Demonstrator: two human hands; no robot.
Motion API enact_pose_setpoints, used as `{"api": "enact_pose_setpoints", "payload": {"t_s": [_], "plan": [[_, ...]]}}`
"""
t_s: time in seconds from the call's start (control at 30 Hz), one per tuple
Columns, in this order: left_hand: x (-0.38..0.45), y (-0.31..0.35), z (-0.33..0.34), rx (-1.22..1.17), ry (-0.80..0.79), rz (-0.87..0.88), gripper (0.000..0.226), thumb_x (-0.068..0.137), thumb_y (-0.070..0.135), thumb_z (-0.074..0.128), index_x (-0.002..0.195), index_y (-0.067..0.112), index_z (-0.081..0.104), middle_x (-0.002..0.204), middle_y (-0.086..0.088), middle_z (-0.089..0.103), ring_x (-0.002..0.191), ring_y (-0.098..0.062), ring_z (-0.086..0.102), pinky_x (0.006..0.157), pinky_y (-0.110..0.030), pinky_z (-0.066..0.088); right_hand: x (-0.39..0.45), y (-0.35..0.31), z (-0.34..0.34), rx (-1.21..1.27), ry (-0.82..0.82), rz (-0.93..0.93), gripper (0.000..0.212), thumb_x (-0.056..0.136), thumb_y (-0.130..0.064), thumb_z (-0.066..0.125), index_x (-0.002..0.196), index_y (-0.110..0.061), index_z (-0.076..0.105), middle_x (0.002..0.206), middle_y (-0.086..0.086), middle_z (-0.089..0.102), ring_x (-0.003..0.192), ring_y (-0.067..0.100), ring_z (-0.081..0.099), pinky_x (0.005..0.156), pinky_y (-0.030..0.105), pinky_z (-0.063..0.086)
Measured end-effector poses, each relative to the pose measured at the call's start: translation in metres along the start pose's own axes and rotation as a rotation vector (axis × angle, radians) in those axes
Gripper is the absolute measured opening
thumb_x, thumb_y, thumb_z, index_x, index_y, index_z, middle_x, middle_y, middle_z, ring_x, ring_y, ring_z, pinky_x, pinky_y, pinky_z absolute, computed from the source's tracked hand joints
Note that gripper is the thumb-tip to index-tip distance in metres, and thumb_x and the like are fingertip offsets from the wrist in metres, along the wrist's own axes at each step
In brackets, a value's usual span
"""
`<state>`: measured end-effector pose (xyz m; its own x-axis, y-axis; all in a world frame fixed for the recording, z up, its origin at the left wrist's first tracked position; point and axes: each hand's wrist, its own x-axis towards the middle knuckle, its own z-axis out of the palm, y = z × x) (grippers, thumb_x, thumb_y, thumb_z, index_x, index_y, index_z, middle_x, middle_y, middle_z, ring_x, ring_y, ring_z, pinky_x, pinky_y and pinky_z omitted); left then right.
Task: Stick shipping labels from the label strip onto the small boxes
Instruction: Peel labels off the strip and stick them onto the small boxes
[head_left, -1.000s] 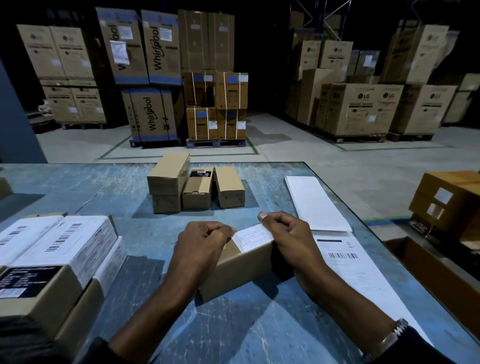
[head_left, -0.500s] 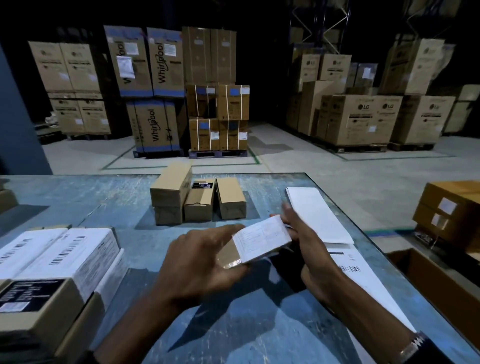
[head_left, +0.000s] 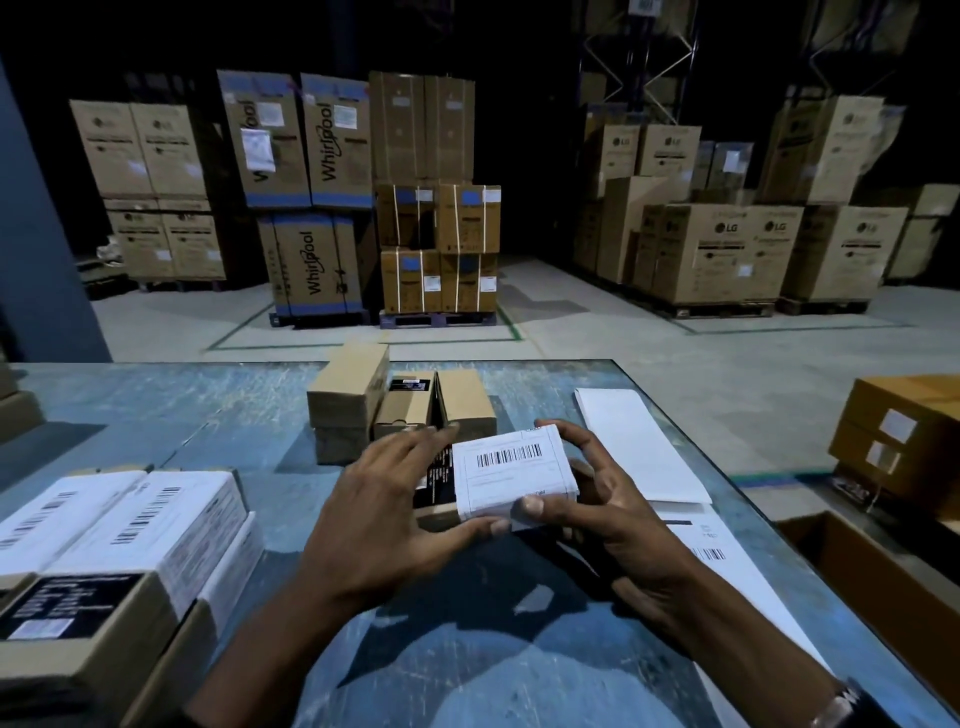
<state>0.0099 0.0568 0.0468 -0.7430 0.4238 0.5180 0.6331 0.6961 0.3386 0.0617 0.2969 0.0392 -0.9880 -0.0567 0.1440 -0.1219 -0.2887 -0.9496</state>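
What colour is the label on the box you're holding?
White with a black barcode, on the label; the head view shows it.

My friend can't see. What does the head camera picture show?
Two hands, left and right, hold a small box with a white barcode label above a blue table. More small boxes sit behind it, labelled ones at left, the label strip at right.
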Motion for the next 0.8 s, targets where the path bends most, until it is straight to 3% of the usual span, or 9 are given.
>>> {"api": "enact_pose_setpoints", "payload": {"t_s": [0.1, 0.2, 0.33, 0.47, 0.6, 0.8], "plan": [[-0.002, -0.002, -0.005, -0.009, 0.041, 0.008, 0.102, 0.065, 0.103, 0.054, 0.148, 0.042, 0.050, 0.130, 0.018, 0.064, 0.111, -0.005, 0.056, 0.086, -0.036, 0.058, -0.001, -0.001, 0.001, 0.048, -0.061, 0.031, 0.074, 0.080, 0.003, 0.086, 0.140, -0.032, 0.060, 0.137, 0.022, 0.070, 0.125, 0.043, 0.068, 0.108, 0.060, 0.053], [-0.002, 0.003, -0.002, 0.080, 0.066, 0.067, 0.101, 0.067, 0.101, 0.055, 0.144, 0.036, 0.058, 0.120, 0.015, 0.067, 0.102, -0.006, 0.056, 0.075, -0.031, 0.057, 0.000, 0.000, 0.008, -0.009, 0.045, 0.036, 0.058, 0.078, -0.008, 0.093, 0.127, -0.025, 0.066, 0.124, 0.019, 0.076, 0.109, 0.035, 0.075, 0.087, 0.049, 0.063], [-0.003, 0.012, 0.004, 0.053, 0.052, 0.071, 0.098, 0.069, 0.103, 0.050, 0.138, 0.034, 0.062, 0.119, 0.016, 0.066, 0.102, -0.005, 0.056, 0.075, -0.030, 0.057, -0.002, -0.001, 0.013, -0.032, 0.151, 0.004, 0.034, 0.086, -0.016, 0.085, 0.115, -0.010, 0.067, 0.112, 0.019, 0.079, 0.098, 0.031, 0.077, 0.076, 0.040, 0.064], [-0.001, 0.011, 0.009, -0.103, 0.012, -0.063, 0.087, 0.071, 0.103, 0.041, 0.125, 0.041, 0.068, 0.110, 0.027, 0.062, 0.102, 0.003, 0.054, 0.082, -0.031, 0.057, -0.002, -0.002, 0.016, 0.009, 0.215, 0.008, 0.014, 0.087, -0.029, 0.082, 0.096, -0.021, 0.077, 0.099, 0.017, 0.078, 0.084, 0.027, 0.073, 0.068, 0.036, 0.059], [-0.002, 0.007, 0.011, -0.146, -0.001, -0.153, 0.076, 0.075, 0.098, 0.041, 0.113, 0.041, 0.075, 0.100, 0.027, 0.072, 0.089, 0.005, 0.065, 0.074, -0.032, 0.059, 0.001, 0.002, 0.020, 0.022, 0.254, 0.034, 0.024, 0.080, -0.041, 0.081, 0.093, -0.022, 0.078, 0.092, 0.013, 0.077, 0.079, 0.022, 0.072, 0.068, 0.032, 0.057], [-0.006, 0.013, 0.022, -0.132, 0.131, -0.135, 0.060, 0.099, 0.076, 0.034, 0.097, 0.037, 0.079, 0.085, 0.016, 0.071, 0.074, -0.002, 0.065, 0.061, -0.036, 0.057, 0.001, 0.005, 0.020, -0.085, 0.265, 0.057, 0.036, 0.092, -0.053, 0.073, 0.097, -0.017, 0.072, 0.096, 0.015, 0.080, 0.089, 0.032, 0.076, 0.081, 0.040, 0.056]]}}
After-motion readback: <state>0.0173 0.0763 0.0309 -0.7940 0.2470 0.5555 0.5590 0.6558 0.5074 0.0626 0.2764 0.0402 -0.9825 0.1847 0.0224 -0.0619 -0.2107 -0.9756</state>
